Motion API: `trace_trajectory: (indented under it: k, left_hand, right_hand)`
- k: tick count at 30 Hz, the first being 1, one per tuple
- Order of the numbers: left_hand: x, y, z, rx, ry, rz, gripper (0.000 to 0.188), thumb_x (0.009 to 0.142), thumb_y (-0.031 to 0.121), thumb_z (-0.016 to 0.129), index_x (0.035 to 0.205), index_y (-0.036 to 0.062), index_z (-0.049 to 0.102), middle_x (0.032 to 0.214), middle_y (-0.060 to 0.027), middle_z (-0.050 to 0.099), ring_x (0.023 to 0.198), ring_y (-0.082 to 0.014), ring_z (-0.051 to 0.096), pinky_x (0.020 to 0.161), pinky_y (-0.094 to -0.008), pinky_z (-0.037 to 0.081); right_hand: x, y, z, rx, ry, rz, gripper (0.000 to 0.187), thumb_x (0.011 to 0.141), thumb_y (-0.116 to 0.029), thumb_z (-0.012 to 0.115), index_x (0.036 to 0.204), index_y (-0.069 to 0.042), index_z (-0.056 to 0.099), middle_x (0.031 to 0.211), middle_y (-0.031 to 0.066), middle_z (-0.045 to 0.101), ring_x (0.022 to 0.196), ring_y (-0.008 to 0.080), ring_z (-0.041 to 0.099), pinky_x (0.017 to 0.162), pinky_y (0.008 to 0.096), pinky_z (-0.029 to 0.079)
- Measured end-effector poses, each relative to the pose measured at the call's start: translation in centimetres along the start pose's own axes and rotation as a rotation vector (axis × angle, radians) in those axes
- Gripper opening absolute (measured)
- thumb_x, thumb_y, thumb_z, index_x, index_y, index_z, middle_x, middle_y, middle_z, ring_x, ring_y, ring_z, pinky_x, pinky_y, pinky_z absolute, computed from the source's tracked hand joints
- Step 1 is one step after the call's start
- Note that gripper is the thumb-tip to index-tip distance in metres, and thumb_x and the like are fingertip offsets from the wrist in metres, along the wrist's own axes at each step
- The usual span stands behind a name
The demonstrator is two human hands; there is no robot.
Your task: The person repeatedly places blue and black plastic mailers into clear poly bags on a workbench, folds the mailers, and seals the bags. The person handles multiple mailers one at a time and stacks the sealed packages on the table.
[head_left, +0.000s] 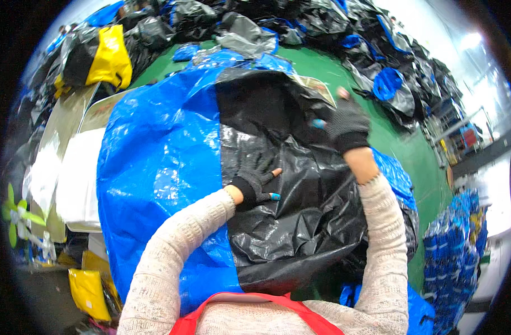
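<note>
Hands work a big sack: the left hand (256,181) lies flat, fingers spread, on the black liner (300,212); the right hand (347,125) clenches the liner's far rim. The blue sack (160,167) stands before the person, on the green floor (322,70). It looks like the opening step; next, probably, spreading the mouth wider. Contents hidden; the right hand is blurred.

A big blue-and-black bag (171,167) fills the centre, a yellow packet (107,58) upper left, black bags (333,22) heaped behind.
</note>
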State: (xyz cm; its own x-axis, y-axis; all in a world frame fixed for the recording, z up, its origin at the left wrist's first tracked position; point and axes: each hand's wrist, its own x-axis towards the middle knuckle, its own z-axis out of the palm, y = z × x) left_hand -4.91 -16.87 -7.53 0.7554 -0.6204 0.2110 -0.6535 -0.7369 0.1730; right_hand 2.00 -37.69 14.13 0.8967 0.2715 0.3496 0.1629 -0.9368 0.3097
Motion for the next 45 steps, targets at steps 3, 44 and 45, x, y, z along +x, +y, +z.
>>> trace_trajectory:
  k: [3,44,45]
  left_hand:
    - [0.2,0.3,-1.9,-0.243,-0.082,0.016,0.077,0.074,0.062,0.061,0.136,0.0204,0.049,0.147,-0.0216,0.032,0.133,-0.0486,0.027,0.109,-0.0631,0.018]
    - [-28.5,-1.9,-13.2,-0.449,-0.212,-0.451,0.077,0.081,0.043,0.068,0.144,0.0133,0.037,0.137,-0.0134,0.046,0.120,-0.0284,0.044,0.102,-0.0469,0.030]
    - [-30.9,-2.3,-14.6,-0.533,-0.226,-0.513,0.076,0.081,0.042,0.069,0.144,0.0128,0.037,0.136,-0.0134,0.047,0.119,-0.0279,0.045,0.102,-0.0461,0.032]
  right_hand:
    - [6.4,-8.3,1.1,0.091,0.255,-0.342,0.081,0.078,-0.047,0.067,0.137,0.001,0.040,0.133,0.0243,0.048,0.123,0.0401,0.046,0.102,0.0477,0.038]
    - [-29.7,-3.4,2.1,0.293,-0.485,-0.785,0.037,0.085,-0.044,0.058,0.120,-0.032,0.063,0.132,0.0017,0.056,0.130,0.0334,0.041,0.105,0.0735,0.013]
    - [-30.3,-3.2,2.5,0.326,-0.498,-0.778,0.039,0.085,-0.045,0.059,0.121,-0.031,0.063,0.133,0.0025,0.055,0.131,0.0339,0.040,0.104,0.0735,0.014]
